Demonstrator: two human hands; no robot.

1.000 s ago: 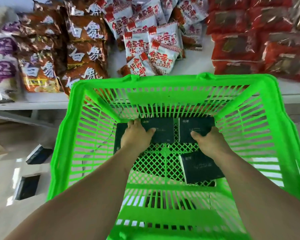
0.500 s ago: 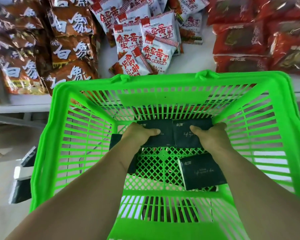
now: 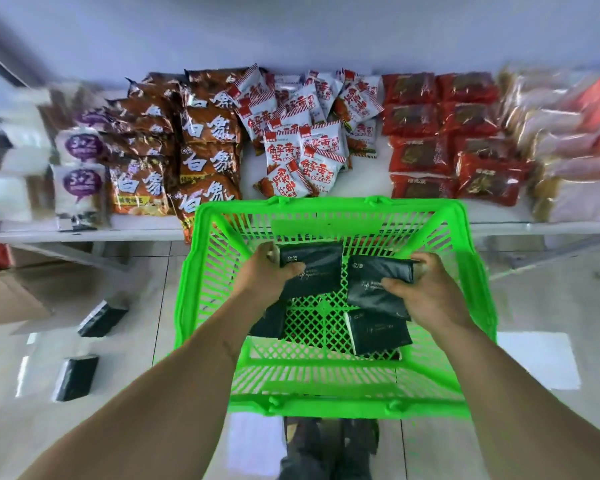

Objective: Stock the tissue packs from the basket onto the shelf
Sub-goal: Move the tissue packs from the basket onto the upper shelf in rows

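Observation:
A bright green plastic basket [image 3: 478, 271] stands on the floor in front of the white shelf [image 3: 146, 233]. My left hand [image 3: 267, 275] grips a black tissue pack [image 3: 316, 271] lifted off the basket floor. My right hand [image 3: 426, 292] grips a second black tissue pack [image 3: 374, 282], also raised. Two more black packs lie on the basket's mesh bottom: one pack [image 3: 378, 336] at the right and another pack [image 3: 269, 320] partly hidden under my left forearm.
The shelf holds brown noodle bags [image 3: 208, 161], white-red snack packets [image 3: 298, 157], red packets [image 3: 440, 143] and pale packs [image 3: 568, 161] at the right. Two black packs [image 3: 101, 318] [image 3: 75, 377] lie on the tiled floor at left, near a cardboard box [image 3: 4, 299].
Both hands closed round a tissue pack each and lifted them off the basket floor. The view has pulled back and up, showing more of the shelf and floor.

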